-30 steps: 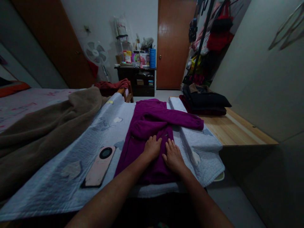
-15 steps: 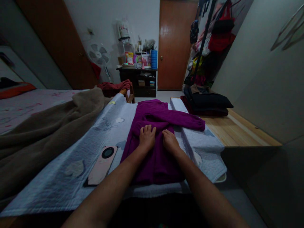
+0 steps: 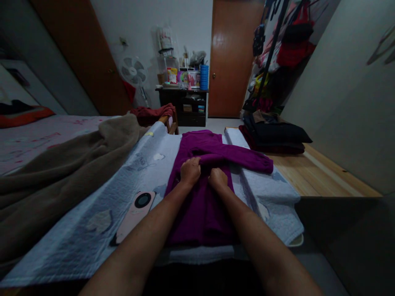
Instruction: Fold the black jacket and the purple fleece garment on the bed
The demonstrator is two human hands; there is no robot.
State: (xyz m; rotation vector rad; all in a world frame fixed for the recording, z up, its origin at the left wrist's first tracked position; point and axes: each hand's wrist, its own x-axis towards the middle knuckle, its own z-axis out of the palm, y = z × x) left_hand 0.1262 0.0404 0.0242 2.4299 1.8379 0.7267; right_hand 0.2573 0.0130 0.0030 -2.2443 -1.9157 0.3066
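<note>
A purple long-sleeved top lies lengthwise on a pale quilted cover, with one sleeve stretched out to the right. Near the middle of the top, my left hand is closed, its fingers curled over a fold of the fabric. My right hand is closed too, a little to the right, gripping the same cloth; its fingertips are hidden. Between the two hands the fabric is bunched. A pink phone with a round black camera ring lies left of the top, beside my left forearm.
A brown blanket covers the left side of the bed. On the wooden surface at right sits a stack of dark folded clothes. Farther back are a fan, a dark cabinet and a brown door.
Both hands have gone from spread or loosely bent fingers to curled ones closed on the fabric. The whole view has shifted slightly, moving the scene a little to the right.
</note>
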